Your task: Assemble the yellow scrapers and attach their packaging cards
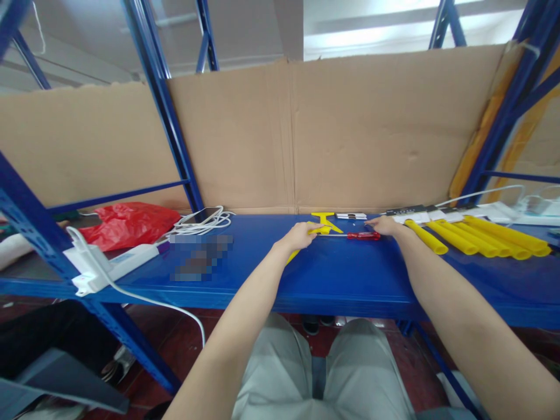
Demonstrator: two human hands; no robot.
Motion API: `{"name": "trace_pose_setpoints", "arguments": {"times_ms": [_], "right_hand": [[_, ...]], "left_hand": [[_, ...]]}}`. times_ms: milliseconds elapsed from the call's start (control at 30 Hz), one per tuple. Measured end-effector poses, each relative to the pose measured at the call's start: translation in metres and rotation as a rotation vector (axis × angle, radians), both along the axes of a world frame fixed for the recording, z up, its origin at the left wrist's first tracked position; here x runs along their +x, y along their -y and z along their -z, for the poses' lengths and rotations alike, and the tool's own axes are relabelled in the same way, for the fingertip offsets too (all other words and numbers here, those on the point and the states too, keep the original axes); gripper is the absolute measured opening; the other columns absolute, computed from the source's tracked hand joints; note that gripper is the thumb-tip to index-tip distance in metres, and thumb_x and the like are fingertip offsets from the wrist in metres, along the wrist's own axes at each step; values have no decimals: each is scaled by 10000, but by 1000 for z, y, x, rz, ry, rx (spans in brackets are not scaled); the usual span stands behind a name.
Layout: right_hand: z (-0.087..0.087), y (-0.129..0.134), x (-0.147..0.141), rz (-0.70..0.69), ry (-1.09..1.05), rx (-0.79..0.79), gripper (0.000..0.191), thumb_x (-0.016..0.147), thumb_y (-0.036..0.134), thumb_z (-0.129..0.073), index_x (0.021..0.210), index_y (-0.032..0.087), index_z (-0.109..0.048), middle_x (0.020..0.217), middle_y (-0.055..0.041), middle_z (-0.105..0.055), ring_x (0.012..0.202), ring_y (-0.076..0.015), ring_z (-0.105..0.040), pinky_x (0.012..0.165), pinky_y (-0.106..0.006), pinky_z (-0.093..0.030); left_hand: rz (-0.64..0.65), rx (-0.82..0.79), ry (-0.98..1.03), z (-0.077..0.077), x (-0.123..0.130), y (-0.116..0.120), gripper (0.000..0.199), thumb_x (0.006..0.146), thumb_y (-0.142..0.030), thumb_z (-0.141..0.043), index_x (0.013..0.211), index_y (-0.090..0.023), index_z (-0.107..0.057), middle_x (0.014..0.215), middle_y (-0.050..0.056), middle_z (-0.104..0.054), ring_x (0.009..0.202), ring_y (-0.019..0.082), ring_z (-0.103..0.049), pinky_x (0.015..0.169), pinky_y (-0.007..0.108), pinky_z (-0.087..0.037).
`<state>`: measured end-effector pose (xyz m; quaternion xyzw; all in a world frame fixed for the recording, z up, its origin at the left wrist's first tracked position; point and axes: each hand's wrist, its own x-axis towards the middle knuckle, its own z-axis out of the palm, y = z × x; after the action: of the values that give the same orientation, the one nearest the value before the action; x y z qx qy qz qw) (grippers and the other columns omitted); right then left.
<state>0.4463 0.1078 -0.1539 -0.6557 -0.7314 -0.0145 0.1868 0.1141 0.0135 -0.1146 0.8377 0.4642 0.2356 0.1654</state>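
Note:
My left hand (301, 235) is closed around a yellow plastic piece with a long handle (292, 256), whose lower end sticks out below the fingers. Just beyond it a yellow T-shaped part (322, 218) shows; I cannot tell whether the two are joined. A screwdriver with a clear red handle (364, 236) lies on the blue shelf, its shaft pointing at my left hand. Right above that handle, my right hand (387, 226) reaches down to the shelf with its fingertips together. Anything pinched there is too small to make out.
Several yellow tubes (492, 238) lie in a row at right, near white power strips (499, 213). A small black-and-white item (350, 216) rests by the cardboard wall (371, 134). Leftward are a red plastic bag (131, 224), coiled white cable (205, 223) and white power strip (126, 262).

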Motion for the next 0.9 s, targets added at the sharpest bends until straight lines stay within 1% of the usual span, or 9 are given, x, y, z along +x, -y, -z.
{"name": "trace_pose_setpoints", "arguments": {"times_ms": [100, 200, 300, 367, 433, 567, 733, 800, 900], "right_hand": [[-4, 3, -4, 70, 12, -104, 373, 679, 187, -571, 1001, 271, -739, 985, -51, -721, 899, -233, -646, 862, -349, -477], [-6, 7, -10, 97, 12, -105, 384, 677, 178, -561, 1012, 257, -731, 984, -45, -720, 888, -202, -648, 841, -306, -475], [-8, 14, -16, 130, 10, -81, 340, 681, 161, -564, 968, 223, -736, 945, -48, -724, 861, -177, -649, 787, -257, -476], [-11, 20, -21, 140, 24, -75, 299, 681, 134, -562, 914, 193, -740, 894, -59, -727, 823, -168, -651, 732, -226, -474], [-15, 26, -26, 158, 47, -86, 277, 677, 96, -546, 862, 167, -740, 834, -71, -725, 774, -164, -654, 680, -210, -467], [-22, 36, -34, 190, 76, -130, 251, 653, 48, -522, 754, 143, -731, 705, -77, -703, 693, -165, -650, 632, -214, -454], [-26, 43, -39, 186, 30, -158, 202, 624, 15, -513, 592, 148, -661, 628, -71, -669, 643, -167, -633, 615, -232, -446], [-27, 45, -39, 179, 6, -158, 208, 618, 2, -512, 522, 160, -607, 596, -66, -650, 614, -167, -619, 607, -242, -443], [-26, 46, -38, 141, -11, -158, 247, 620, 2, -516, 446, 178, -531, 521, -51, -600, 581, -167, -598, 606, -256, -438]], "left_hand": [[3, 6, -5, 2, -1, -3, 445, 846, -95, -522, 1263, -240, -580, 1156, 44, -668, 965, 168, -654, 862, 265, -484], [17, 20, -8, 3, -2, -5, 449, 841, -92, -518, 1270, -212, -574, 1186, 68, -649, 911, 164, -663, 841, 270, -491], [37, 23, -6, 4, -4, -7, 452, 843, -101, -509, 1279, -206, -565, 1140, 72, -671, 742, 138, -667, 760, 269, -514], [41, 23, 6, 6, -4, -9, 447, 844, -110, -511, 1276, -209, -569, 1070, 66, -697, 631, 115, -639, 701, 260, -519], [40, 32, 18, 6, -5, -10, 436, 842, -113, -520, 1265, -201, -581, 1040, 72, -705, 566, 97, -603, 660, 249, -516], [43, 36, 28, 8, -5, -10, 425, 845, -113, -516, 1257, -188, -587, 1027, 81, -703, 496, 72, -543, 560, 223, -495], [50, -22, 66, 9, -6, -8, 449, 857, -135, -499, 1302, -182, -541, 825, 60, -708, 456, 80, -512, 414, 190, -430], [50, -41, 77, 9, -6, -8, 456, 857, -143, -502, 1310, -185, -532, 767, 47, -698, 446, 80, -503, 404, 187, -428], [52, -37, 80, 9, -6, -9, 451, 855, -147, -504, 1301, -197, -543, 827, 48, -709, 462, 78, -516, 444, 203, -460]]}}
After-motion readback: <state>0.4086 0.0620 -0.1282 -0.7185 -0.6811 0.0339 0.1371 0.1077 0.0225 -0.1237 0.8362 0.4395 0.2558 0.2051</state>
